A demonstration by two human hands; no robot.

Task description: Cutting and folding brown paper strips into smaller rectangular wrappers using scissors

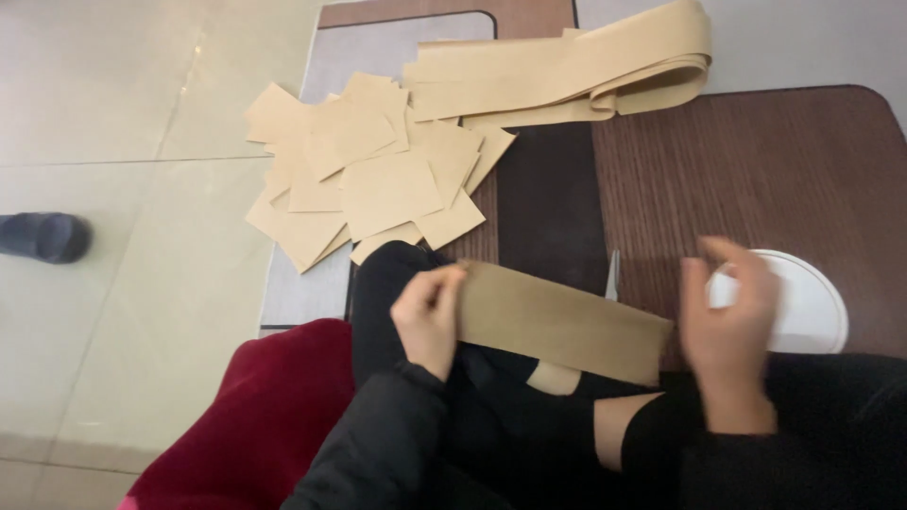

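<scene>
**A:** Your left hand (430,316) has its fingers pinched on the left end of the tan strip (557,321), which lies across your lap at lower centre of the frame. Hold that grip firm and level so the strip stays flat.

**B:** And my right hand (732,326)?

**A:** It is blurred at the strip's right end, fingers loosely spread. I cannot tell whether they grip the strip or only hover by it. I'd settle it on that end and draw the strip taut before anything else.

**B:** The scissors?

**A:** A pair of scissors (612,276) shows only as a thin blade on the worktop (784,170), just above the strip. Beside your right hand sits a white round lid (812,307).

**B:** How do I size a piece?

**A:** Go by the cut squares (368,175) piled at upper left; the folded strip stock (567,71) lies at the top. Keep edges square, and keep your fingertips away from the cutting line.
</scene>
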